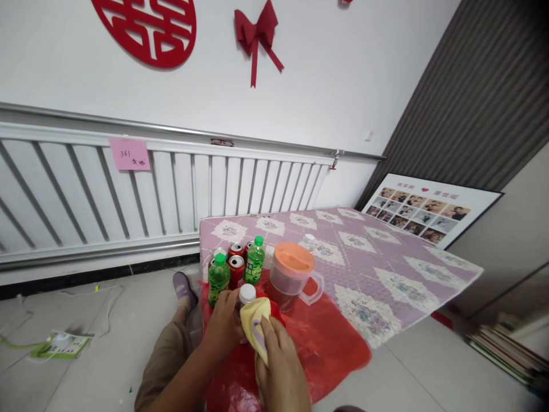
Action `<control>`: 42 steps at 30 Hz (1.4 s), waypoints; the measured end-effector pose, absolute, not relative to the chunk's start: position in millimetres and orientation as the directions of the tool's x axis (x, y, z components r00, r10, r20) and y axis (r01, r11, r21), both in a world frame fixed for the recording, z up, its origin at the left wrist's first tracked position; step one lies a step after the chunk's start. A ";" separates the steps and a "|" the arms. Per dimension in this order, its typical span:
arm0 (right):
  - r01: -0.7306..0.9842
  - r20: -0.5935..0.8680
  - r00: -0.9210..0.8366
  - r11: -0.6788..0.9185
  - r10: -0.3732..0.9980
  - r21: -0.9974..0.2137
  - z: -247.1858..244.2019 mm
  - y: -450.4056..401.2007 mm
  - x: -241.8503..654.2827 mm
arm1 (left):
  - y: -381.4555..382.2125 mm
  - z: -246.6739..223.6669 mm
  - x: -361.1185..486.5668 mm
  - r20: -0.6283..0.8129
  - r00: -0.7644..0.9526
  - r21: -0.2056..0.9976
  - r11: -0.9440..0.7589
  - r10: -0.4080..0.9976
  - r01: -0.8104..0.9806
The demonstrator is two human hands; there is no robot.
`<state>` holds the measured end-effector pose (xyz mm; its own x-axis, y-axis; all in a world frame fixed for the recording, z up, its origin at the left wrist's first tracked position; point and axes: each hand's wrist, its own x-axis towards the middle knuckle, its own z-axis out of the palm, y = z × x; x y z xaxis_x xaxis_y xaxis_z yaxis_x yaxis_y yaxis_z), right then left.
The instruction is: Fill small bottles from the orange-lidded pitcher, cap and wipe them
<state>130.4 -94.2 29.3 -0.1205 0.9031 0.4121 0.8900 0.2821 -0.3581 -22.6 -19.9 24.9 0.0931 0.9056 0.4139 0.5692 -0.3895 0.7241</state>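
White radiator point(253, 180) panels stand behind a purple floral cover point(326, 220); red plastic sheeting point(338, 349) drapes its near-left corner. Near the cover's left edge stand two green-capped bottles point(255, 264), drink cans point(237, 272) and an orange-lidded pitcher point(285, 279), darker toward its bottom. Over the sheeting, the left hand point(225, 323) grips a white-capped bottle point(247, 294); the right hand point(281, 360) holds a yellow cloth point(255, 317) against it.

I have the left hand point(224, 321) around a white-capped bottle point(247, 294) and the right hand point(281, 363) gripping a yellow cloth point(256, 321) against it. From that bottle, I see a lidded jug point(292, 264) at two o'clock, cans point(236, 273) at eleven, green bottles point(254, 265) at ten and twelve.
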 end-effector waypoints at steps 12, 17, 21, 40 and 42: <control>0.820 0.400 -0.031 0.252 0.916 -0.514 54.9 -50.1 137.5 | -20.2 17.0 -35.7 0.342 0.196 0.871 -0.389 0.919 0.301; 0.841 0.436 -0.028 0.258 0.899 -0.476 46.1 -64.7 135.0 | -14.9 21.9 -36.2 0.408 0.208 0.810 -0.458 0.889 0.366; 0.870 0.454 -0.027 0.245 0.890 -0.428 31.1 -84.8 134.0 | -11.9 28.8 -35.3 0.402 0.210 0.793 -0.453 0.891 0.406; 0.816 0.425 -0.050 0.282 0.904 -0.504 57.9 -48.7 139.7 | -30.2 11.5 -29.6 0.474 0.209 0.729 -0.514 0.855 0.451; 0.819 0.392 -0.057 0.268 0.918 -0.508 63.3 -43.8 137.4 | -31.3 9.9 -32.8 0.446 0.225 0.742 -0.499 0.866 0.449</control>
